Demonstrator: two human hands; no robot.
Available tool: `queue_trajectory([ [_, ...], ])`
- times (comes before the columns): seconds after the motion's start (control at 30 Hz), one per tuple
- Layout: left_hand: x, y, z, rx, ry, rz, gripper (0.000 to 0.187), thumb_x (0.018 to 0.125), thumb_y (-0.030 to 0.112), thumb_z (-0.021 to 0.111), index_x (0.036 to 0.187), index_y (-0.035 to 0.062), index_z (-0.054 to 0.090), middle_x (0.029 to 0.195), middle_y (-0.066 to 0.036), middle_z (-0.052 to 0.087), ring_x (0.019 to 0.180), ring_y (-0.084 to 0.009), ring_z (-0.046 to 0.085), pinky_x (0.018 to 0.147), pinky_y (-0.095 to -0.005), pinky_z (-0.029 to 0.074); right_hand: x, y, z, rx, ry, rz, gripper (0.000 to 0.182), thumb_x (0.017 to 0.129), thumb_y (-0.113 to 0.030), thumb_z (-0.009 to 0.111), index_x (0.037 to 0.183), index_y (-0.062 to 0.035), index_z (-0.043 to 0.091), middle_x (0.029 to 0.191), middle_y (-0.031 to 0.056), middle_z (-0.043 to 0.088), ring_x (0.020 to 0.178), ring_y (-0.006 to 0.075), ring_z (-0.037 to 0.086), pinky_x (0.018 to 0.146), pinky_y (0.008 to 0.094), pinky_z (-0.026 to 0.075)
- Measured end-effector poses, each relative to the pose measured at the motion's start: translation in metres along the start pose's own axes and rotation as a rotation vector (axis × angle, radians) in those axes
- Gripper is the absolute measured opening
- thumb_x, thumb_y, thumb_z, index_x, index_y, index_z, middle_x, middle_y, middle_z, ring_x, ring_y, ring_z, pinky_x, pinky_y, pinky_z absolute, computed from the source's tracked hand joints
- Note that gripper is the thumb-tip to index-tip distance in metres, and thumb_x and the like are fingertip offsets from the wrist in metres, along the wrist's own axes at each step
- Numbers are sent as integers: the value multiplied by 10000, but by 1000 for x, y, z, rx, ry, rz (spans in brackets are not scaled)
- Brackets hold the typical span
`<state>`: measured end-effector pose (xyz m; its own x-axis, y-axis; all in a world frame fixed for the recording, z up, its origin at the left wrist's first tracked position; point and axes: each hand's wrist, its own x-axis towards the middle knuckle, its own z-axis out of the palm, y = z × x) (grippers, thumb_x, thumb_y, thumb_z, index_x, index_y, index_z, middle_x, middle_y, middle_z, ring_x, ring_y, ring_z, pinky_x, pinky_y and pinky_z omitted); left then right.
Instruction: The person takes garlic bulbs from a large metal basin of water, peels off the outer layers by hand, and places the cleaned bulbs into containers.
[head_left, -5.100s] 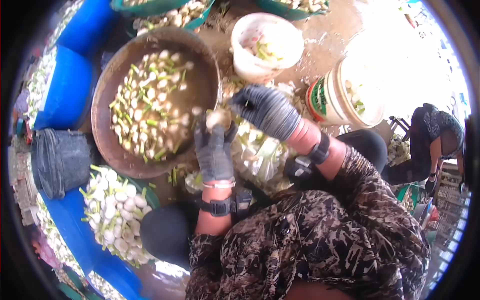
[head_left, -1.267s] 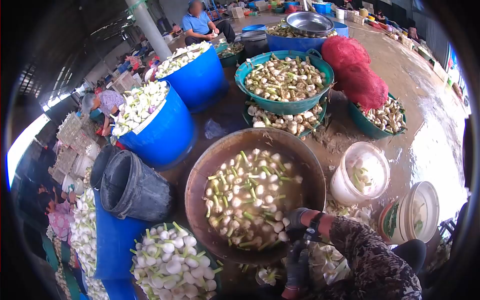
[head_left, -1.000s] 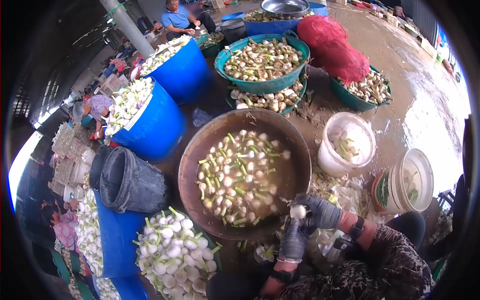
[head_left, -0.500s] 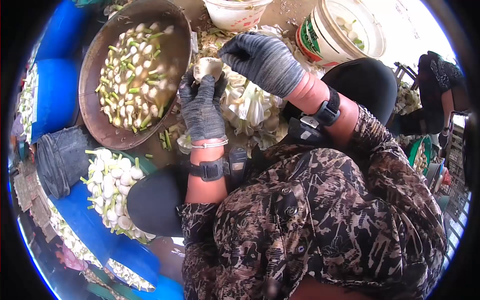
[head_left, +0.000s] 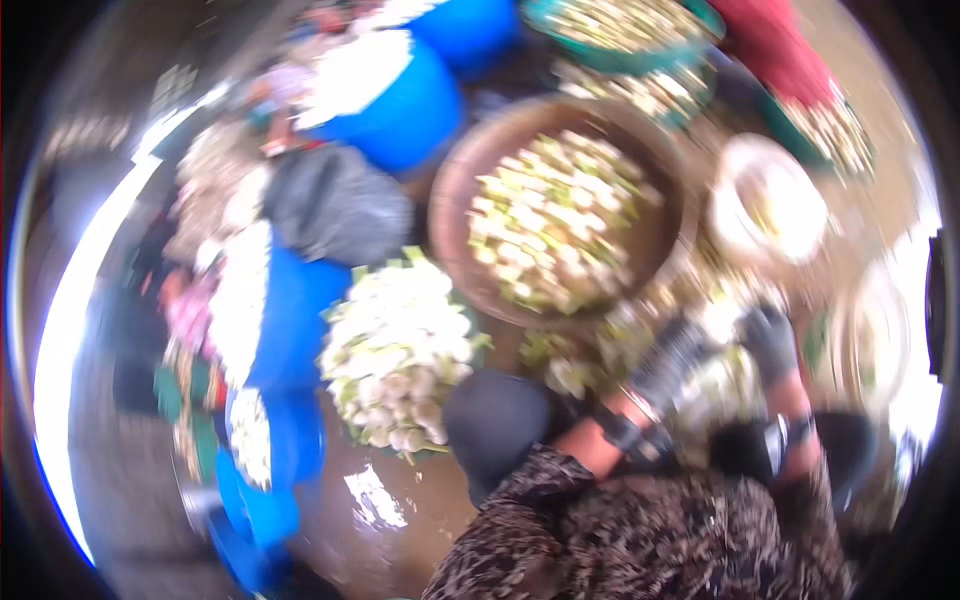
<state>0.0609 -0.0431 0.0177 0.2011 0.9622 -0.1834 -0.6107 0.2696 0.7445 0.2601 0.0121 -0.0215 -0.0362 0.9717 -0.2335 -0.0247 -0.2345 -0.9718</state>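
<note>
The frame is smeared by motion. My left hand, in a grey glove, is over the pale peelings below the large round brown basin. Close by on the right is my right hand, also gloved, near a whitish blurred patch between the hands. Whether either hand holds anything is too blurred to tell. White bulbs with green stems lie in the basin's murky water. A big heap of white bulbs stands left of my knee.
Blue tubs of white pieces line the left, beside a dark grey bucket. Green baskets sit at the top, near a person's red sleeve. A white bucket is right of the basin, another tub farther right.
The view has swung left, so the basin, the heap and both hands now appear farther right. My hands are lower relative to the basin. The bulb seen in my left hand cannot be made out now.
</note>
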Motion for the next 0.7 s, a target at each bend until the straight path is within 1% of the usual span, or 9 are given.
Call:
queue_trajectory([
  [0.07,-1,15,0,-185,-21,34,309,984,142,483,1274,37,503,1120,-73,579,998,-153,569,881,-302,503,19,-5,-14,-307,183,-48,166,894,-171,562,914,-11,601,733,6,578,599,84,489,535,253,439],
  [0.1,0,13,-1,-404,7,-55,324,985,159,490,1289,49,493,1132,-68,579,1004,-171,582,874,-318,513,26,-2,-26,-585,156,-168,164,909,-146,561,970,0,602,817,22,600,702,104,513,668,280,474],
  [0.17,16,-9,-29,-299,-45,-23,372,989,218,499,1325,61,469,1183,-74,576,1057,-198,589,867,-338,529,13,-16,-11,-480,106,-372,309,912,-170,615,1162,10,583,1132,131,616,1092,204,549,980,343,406],
  [0.23,11,-5,-24,391,33,216,393,997,269,485,1334,68,459,1193,-74,572,1054,-190,591,840,-336,542,-21,-71,20,-756,-63,-601,380,894,-193,644,1207,8,572,1180,150,605,1147,260,543,1010,375,389],
  [0.3,8,-8,-24,-249,-79,-75,429,980,310,521,1331,70,467,1161,-56,572,1010,-150,586,817,-315,543,-38,-91,40,-730,-219,-560,284,862,-152,672,1115,-26,648,1086,133,643,1054,260,587,936,369,440],
  [0.37,1,-1,-16,-75,-52,-73,483,953,353,566,1334,78,457,1108,-15,559,941,-107,572,785,-261,521,-44,-88,52,-530,-238,-345,187,847,-92,671,1024,-33,685,970,116,672,919,239,633,831,346,489],
  [0.5,-10,11,-12,288,-24,-98,507,930,224,628,1371,68,431,1089,-9,556,964,-76,542,833,-247,492,-52,-79,56,-796,-70,-680,80,777,-38,699,850,-44,666,809,113,666,741,302,638,668,373,513],
  [0.6,-12,14,-8,469,-30,-39,466,901,152,651,1323,77,468,1069,-21,565,928,-97,584,747,-244,535,-49,-52,48,-809,17,-684,146,773,-187,722,832,-78,644,739,138,635,689,327,626,628,402,505],
  [0.7,-15,11,-11,435,-75,-40,414,906,152,628,1291,56,510,1105,-55,605,972,-132,587,850,-269,501,-52,-46,49,-719,0,-453,245,809,-283,686,876,-49,659,806,166,665,748,340,650,684,397,518],
])
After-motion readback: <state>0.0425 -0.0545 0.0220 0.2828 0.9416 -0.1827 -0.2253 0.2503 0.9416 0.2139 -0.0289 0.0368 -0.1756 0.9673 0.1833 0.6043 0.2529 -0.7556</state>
